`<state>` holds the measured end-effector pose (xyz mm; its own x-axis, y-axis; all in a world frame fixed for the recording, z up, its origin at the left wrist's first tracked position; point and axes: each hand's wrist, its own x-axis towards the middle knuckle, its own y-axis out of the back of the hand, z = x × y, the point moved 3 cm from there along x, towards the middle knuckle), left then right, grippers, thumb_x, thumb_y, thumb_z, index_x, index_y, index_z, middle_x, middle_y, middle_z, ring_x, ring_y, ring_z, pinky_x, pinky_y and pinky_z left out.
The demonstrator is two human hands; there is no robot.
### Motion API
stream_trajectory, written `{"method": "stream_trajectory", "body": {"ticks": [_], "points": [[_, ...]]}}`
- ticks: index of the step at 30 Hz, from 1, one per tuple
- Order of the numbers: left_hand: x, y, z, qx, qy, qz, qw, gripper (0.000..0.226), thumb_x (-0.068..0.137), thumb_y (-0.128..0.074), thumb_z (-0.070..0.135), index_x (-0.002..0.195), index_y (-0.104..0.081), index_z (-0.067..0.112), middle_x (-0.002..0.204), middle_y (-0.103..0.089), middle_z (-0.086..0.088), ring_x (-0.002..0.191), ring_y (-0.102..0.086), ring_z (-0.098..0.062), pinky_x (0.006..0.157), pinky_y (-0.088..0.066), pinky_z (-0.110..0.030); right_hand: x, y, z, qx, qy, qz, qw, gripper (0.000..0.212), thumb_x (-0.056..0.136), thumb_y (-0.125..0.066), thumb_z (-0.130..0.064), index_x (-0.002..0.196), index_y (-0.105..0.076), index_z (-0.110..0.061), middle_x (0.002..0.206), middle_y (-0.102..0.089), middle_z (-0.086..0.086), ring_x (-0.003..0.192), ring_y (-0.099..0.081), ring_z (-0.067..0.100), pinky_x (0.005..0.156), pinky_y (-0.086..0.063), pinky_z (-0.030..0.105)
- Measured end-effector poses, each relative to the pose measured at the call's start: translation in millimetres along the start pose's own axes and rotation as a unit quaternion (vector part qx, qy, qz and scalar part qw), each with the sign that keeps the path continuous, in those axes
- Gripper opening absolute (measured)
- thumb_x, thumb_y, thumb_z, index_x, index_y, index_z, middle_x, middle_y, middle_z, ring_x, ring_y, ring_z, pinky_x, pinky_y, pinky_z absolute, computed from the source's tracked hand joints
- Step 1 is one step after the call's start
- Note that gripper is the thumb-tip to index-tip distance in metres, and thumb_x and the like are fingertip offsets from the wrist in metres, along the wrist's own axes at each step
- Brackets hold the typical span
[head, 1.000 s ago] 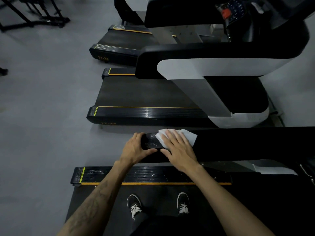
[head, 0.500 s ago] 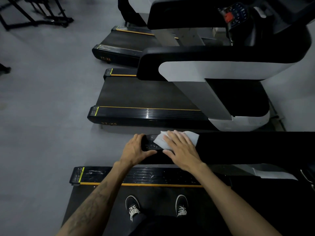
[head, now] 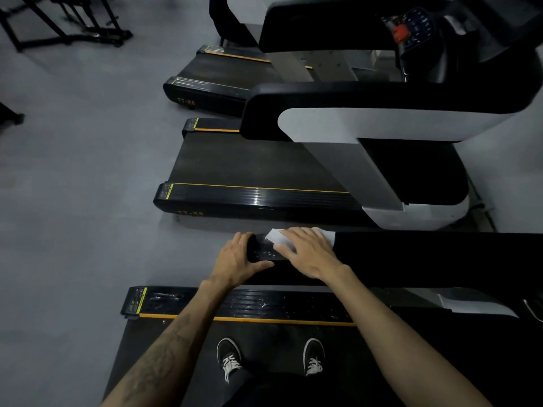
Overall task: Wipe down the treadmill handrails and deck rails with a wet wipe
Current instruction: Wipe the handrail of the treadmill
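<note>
I stand on a treadmill belt and look down at its black left handrail (head: 426,257), which runs off to the right. My left hand (head: 235,259) grips the rounded end of that handrail, thumb underneath. My right hand (head: 308,251) lies flat with straight fingers on a white wet wipe (head: 277,237), pressing it onto the top of the rail just right of the end. Below the rail runs the black deck rail (head: 264,304) with an orange stripe and wet streaks on it.
Two more treadmills (head: 249,195) stand parallel further away, with grey floor (head: 73,201) to the left. A black metal frame (head: 58,27) stands at the top left. My two black shoes (head: 229,356) rest on the belt.
My right hand with the wipe has slid slightly right along the handrail. My left hand keeps its grip on the rail end.
</note>
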<state>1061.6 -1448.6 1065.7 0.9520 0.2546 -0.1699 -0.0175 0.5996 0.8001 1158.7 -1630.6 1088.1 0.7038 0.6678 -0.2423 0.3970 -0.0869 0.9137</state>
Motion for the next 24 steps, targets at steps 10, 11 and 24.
{"method": "stream_trajectory", "body": {"ticks": [10,11,24], "points": [[-1,1,1,-0.006,-0.006,0.004,1.0,0.085,0.077,-0.081,0.061,0.141,-0.048,0.018,0.131,-0.055,-0.001,0.117,-0.057,-0.021,0.101,-0.05,-0.042,20,-7,-26,-0.047,-0.028,-0.022,0.998,0.064,0.103,-0.029,-0.066,0.148,-0.048,-0.025,0.147,-0.055,0.001,0.134,-0.048,0.026,0.112,-0.029,0.044],[-2,0,0,-0.008,-0.009,0.007,1.0,0.086,0.077,-0.08,0.061,0.143,-0.047,0.017,0.132,-0.055,-0.002,0.117,-0.057,-0.021,0.102,-0.05,-0.042,16,-8,-26,-0.036,-0.004,-0.014,0.999,0.063,0.103,-0.03,-0.064,0.152,-0.043,-0.027,0.149,-0.052,-0.002,0.137,-0.045,0.024,0.114,-0.027,0.043],[-20,0,-21,-0.044,-0.028,0.019,0.998,0.094,0.082,-0.083,0.047,0.155,-0.037,0.009,0.159,-0.04,-0.011,0.145,-0.04,-0.024,0.121,-0.034,-0.042,8,-32,-55,-0.064,-0.037,0.012,0.997,0.072,0.104,-0.019,-0.065,0.164,-0.018,-0.026,0.171,-0.017,0.001,0.158,-0.008,0.024,0.127,0.004,0.052]]}}
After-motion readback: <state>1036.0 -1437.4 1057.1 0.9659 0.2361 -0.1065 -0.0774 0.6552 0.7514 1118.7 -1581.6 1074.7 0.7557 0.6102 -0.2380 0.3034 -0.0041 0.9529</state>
